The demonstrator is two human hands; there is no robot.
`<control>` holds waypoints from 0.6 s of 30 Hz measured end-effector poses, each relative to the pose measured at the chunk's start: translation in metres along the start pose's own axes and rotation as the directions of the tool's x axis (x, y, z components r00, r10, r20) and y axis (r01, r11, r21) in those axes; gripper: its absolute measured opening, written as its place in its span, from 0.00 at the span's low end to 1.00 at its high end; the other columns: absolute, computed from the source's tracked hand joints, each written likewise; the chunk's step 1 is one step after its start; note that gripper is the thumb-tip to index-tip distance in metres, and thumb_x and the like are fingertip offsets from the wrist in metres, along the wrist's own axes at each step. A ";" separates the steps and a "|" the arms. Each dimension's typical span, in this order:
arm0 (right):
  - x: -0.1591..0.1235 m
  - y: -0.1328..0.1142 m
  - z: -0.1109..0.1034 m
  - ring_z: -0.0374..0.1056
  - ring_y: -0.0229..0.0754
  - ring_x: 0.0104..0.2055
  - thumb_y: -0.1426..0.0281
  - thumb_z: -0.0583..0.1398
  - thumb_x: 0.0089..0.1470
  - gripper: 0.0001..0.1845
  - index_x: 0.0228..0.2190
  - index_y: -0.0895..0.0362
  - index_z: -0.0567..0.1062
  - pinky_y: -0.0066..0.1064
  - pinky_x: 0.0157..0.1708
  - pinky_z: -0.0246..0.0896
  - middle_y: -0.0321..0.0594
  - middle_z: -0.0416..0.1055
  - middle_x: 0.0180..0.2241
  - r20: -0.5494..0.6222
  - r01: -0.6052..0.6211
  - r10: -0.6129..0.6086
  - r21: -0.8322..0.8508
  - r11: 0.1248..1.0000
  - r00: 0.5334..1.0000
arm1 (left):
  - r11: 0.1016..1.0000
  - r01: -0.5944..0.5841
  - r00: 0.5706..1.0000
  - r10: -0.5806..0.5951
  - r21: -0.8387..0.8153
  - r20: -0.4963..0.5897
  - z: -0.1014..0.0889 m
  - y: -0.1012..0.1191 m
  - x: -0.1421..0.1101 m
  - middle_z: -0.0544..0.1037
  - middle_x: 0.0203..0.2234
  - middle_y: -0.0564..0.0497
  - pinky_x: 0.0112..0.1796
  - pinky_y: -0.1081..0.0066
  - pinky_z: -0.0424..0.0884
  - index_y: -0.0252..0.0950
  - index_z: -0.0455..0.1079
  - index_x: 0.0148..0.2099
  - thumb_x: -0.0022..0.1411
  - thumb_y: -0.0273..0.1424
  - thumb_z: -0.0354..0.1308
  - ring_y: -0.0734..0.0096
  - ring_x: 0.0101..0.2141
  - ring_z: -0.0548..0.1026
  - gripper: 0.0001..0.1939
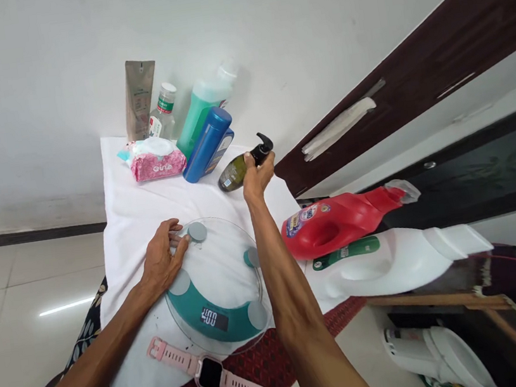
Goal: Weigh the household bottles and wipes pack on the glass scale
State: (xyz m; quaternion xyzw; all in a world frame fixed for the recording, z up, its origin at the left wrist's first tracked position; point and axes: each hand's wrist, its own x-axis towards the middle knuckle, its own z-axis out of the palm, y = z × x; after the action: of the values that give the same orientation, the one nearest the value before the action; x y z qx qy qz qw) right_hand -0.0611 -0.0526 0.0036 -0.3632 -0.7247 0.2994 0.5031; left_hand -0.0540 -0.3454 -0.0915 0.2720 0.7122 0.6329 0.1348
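My right hand (258,177) is closed round the neck of a dark green pump bottle (233,174) with a black pump head, at the back right of the white cloth (126,212). The bottle's base is at the cloth beside a blue bottle (207,144). In front lies a round glass bathroom scale (190,308) with a teal band and a lit digital display. My left hand (162,257) rests at the scale's left rim, fingers loosely bent and thumb apart, near a round grey pad. It holds nothing.
Along the wall stand a tube (139,98), a clear bottle (163,114), a green bottle (198,109) and a pink wipes pack (154,158). At right are red (338,220) and white (392,261) detergent bottles. A pink smartwatch (210,374) lies at the front edge.
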 end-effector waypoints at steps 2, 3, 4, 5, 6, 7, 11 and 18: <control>-0.014 -0.011 -0.025 0.74 0.52 0.53 0.60 0.64 0.59 0.17 0.47 0.55 0.73 0.49 0.58 0.69 0.45 0.77 0.45 -0.016 0.064 -0.064 0.041 0.997 0.998 | 1.000 -0.001 1.000 0.001 -0.003 0.006 0.000 0.000 0.000 0.83 0.51 0.38 0.37 0.60 0.80 0.36 0.68 0.60 0.69 0.42 0.61 0.61 0.38 0.82 0.22; -0.021 -0.019 -0.040 0.74 0.52 0.54 0.58 0.64 0.60 0.18 0.48 0.55 0.74 0.48 0.57 0.69 0.46 0.78 0.47 -0.021 0.106 -0.105 0.066 0.992 0.994 | 1.000 -0.005 1.000 0.005 -0.002 0.007 -0.001 0.000 0.000 0.83 0.51 0.38 0.38 0.59 0.80 0.36 0.68 0.60 0.70 0.42 0.61 0.62 0.38 0.82 0.22; -0.027 -0.027 -0.056 0.74 0.53 0.55 0.56 0.64 0.61 0.20 0.48 0.55 0.74 0.48 0.57 0.70 0.46 0.78 0.48 -0.020 0.145 -0.143 0.097 0.985 0.989 | 1.000 -0.010 1.000 0.010 0.001 0.006 -0.001 0.000 0.000 0.83 0.51 0.38 0.39 0.59 0.81 0.36 0.68 0.59 0.70 0.42 0.61 0.62 0.38 0.82 0.22; -0.034 -0.036 -0.072 0.74 0.53 0.57 0.54 0.64 0.61 0.21 0.49 0.54 0.75 0.48 0.57 0.71 0.46 0.78 0.49 0.004 0.174 -0.176 0.134 0.976 0.984 | 1.000 -0.013 1.000 0.013 0.005 0.006 -0.001 0.000 0.001 0.83 0.51 0.38 0.39 0.58 0.81 0.36 0.68 0.59 0.70 0.42 0.61 0.62 0.38 0.82 0.22; -0.040 -0.045 -0.089 0.75 0.52 0.57 0.53 0.65 0.61 0.22 0.50 0.53 0.76 0.49 0.57 0.72 0.45 0.78 0.49 0.040 0.192 -0.202 0.177 0.965 0.979 | 1.000 -0.016 1.000 0.015 0.012 0.009 -0.002 0.000 0.001 0.83 0.51 0.38 0.40 0.58 0.81 0.36 0.68 0.59 0.70 0.41 0.61 0.62 0.38 0.82 0.22; -0.046 -0.054 -0.104 0.75 0.52 0.57 0.52 0.66 0.61 0.22 0.50 0.52 0.77 0.49 0.57 0.72 0.44 0.79 0.49 0.089 0.189 -0.212 0.215 0.958 0.973 | 1.000 -0.019 1.000 0.019 0.020 0.010 -0.002 -0.001 0.001 0.82 0.51 0.37 0.40 0.58 0.81 0.36 0.68 0.60 0.70 0.41 0.61 0.62 0.38 0.82 0.22; -0.083 -0.083 -0.151 0.78 0.50 0.52 0.54 0.72 0.56 0.20 0.45 0.50 0.81 0.48 0.53 0.76 0.41 0.83 0.47 0.260 0.082 -0.151 0.260 0.962 0.954 | 0.998 -0.029 0.999 0.029 0.051 0.015 -0.003 -0.002 0.002 0.82 0.51 0.37 0.42 0.57 0.80 0.35 0.68 0.60 0.69 0.40 0.61 0.60 0.40 0.82 0.22; -0.154 -0.087 -0.168 0.80 0.50 0.51 0.56 0.74 0.56 0.20 0.47 0.49 0.83 0.47 0.53 0.76 0.41 0.85 0.48 0.435 -0.073 -0.057 0.277 0.958 0.899 | 0.996 -0.050 0.999 0.049 0.070 0.021 -0.004 -0.006 0.004 0.82 0.52 0.37 0.42 0.58 0.79 0.35 0.68 0.59 0.68 0.39 0.61 0.61 0.41 0.81 0.21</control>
State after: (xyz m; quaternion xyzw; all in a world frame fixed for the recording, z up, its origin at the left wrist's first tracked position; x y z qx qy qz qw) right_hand 0.1135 -0.2169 0.0473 -0.2128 -0.7665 0.4774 0.3732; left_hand -0.0607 -0.3465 -0.0962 0.3001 0.7259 0.6079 0.1162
